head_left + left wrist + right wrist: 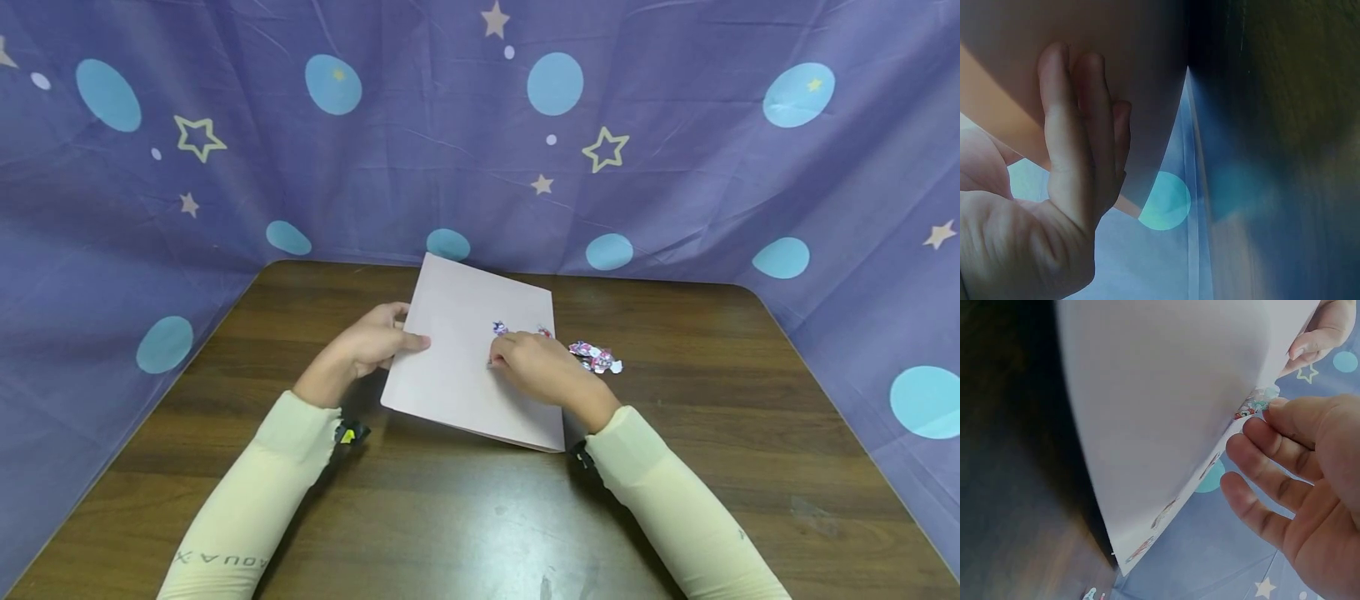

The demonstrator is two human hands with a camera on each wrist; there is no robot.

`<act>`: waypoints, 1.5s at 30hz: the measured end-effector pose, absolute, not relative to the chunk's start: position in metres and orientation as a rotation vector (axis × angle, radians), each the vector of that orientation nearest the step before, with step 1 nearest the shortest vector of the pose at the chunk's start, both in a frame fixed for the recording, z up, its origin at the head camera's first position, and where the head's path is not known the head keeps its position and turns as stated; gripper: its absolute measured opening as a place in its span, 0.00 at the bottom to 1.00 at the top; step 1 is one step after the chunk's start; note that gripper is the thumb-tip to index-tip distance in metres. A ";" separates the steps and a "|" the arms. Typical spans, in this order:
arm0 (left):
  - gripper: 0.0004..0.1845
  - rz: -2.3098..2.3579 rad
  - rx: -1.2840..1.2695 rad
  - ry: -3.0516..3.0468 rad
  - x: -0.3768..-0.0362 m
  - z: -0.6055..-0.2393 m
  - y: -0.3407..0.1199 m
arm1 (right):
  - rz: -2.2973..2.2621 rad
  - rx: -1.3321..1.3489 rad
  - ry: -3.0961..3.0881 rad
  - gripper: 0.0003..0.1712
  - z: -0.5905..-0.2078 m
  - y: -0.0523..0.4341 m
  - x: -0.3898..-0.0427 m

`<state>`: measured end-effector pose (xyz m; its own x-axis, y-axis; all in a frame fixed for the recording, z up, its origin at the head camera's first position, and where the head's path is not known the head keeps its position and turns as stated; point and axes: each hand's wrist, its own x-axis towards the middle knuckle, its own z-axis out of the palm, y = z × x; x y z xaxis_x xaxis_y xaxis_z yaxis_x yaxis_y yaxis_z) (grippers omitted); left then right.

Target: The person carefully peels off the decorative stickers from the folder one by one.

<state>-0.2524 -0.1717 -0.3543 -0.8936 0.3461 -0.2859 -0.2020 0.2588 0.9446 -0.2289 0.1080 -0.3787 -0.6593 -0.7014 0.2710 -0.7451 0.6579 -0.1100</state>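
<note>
A pale pink sheet (461, 367) lies skewed on the table (712, 467), small printed stickers (500, 328) on it (more (596, 358) just beside). The left hand (371, 343) holds its left edge, fingers fairly straight; the right hand (536, 367) pinches a sticker, other fingers loose.

A dark brown wooden table (465, 517) with rounded far corners fills the near and middle ground. Behind it and along both its left and right sides hangs a purple fabric backdrop (420, 158), creased in places and printed with light blue circles, small white dots, and cream stars, some solid and some only outlined.
</note>
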 end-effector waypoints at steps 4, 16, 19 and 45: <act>0.37 1.667 0.124 2.103 -0.252 -0.354 -0.171 | 0.376 1.113 -2.713 0.06 -0.377 0.111 -0.230; 0.37 1.666 0.121 2.094 -0.252 -0.354 -0.172 | 0.487 0.944 -2.767 0.05 -0.365 0.130 -0.239; 0.38 1.668 0.128 2.091 -0.252 -0.354 -0.173 | 0.492 0.896 -2.790 0.05 -0.361 0.141 -0.242; 0.36 1.684 0.132 2.080 -0.251 -0.354 -0.172 | 0.197 0.186 -3.035 0.12 -0.365 0.217 -0.267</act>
<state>-0.2510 -0.1720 -0.3538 -0.8905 0.3528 -0.2872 -0.2077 0.2465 0.9466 -0.2673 0.2171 -0.3654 -0.9882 -0.1150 0.1015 -0.1272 0.9842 -0.1230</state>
